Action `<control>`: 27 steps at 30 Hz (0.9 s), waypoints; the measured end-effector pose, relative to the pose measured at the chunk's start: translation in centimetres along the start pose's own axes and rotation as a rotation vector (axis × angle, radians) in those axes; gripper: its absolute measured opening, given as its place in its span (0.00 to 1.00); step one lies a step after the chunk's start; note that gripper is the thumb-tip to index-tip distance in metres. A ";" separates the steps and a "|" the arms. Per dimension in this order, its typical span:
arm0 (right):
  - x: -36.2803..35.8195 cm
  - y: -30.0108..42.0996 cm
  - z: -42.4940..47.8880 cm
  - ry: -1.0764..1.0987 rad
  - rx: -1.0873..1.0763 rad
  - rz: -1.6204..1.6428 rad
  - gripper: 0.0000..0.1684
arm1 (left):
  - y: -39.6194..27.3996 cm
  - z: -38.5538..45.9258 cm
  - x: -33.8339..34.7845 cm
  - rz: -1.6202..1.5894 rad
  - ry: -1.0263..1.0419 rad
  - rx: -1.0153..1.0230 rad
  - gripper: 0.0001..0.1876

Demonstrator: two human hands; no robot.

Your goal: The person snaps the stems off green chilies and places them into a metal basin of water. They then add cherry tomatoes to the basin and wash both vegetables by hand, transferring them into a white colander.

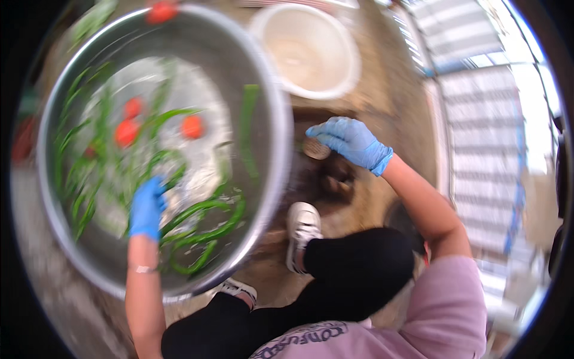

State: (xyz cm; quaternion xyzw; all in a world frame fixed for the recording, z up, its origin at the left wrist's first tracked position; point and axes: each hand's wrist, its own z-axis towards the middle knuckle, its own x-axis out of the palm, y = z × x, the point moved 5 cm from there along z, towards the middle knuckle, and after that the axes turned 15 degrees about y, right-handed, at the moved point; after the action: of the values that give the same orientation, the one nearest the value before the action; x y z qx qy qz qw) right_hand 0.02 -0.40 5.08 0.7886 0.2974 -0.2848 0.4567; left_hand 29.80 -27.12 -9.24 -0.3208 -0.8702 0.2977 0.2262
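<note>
My left hand [147, 207], in a blue glove, dips into a large steel basin [279, 179] of water, its curled fingers among long green vegetable strands [202, 208]; blur hides whether they grip any. Red tomatoes [127, 133] float beyond it, and another red one [161, 11] is at the basin's far rim. A broad green leaf piece [249, 130] lies along the basin's right side. Out to the right of the basin, my right hand [347, 141], also gloved in blue, is over a round, tan, textured object [316, 148]. Whether its fingers touch or hold this object is unclear.
A white plastic tub [314, 51] stands beyond the basin on the brown floor. Dark wet ground and a blurred dark heap [336, 177] are below my right hand. My shoes [304, 235] are near the basin. Pale leafy greens [92, 24] lie past its upper left rim.
</note>
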 end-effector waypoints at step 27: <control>11.4 18.9 18.6 0.218 -0.668 -0.150 0.17 | -0.9 -7.5 -4.5 0.709 -0.299 0.347 0.10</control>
State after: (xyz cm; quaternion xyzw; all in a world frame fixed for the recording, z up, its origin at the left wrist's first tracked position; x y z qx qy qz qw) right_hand 18.03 -22.23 -0.57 0.5975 0.4781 -0.1191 0.6326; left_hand 36.90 -27.96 -4.13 -0.5109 -0.6661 0.5424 0.0314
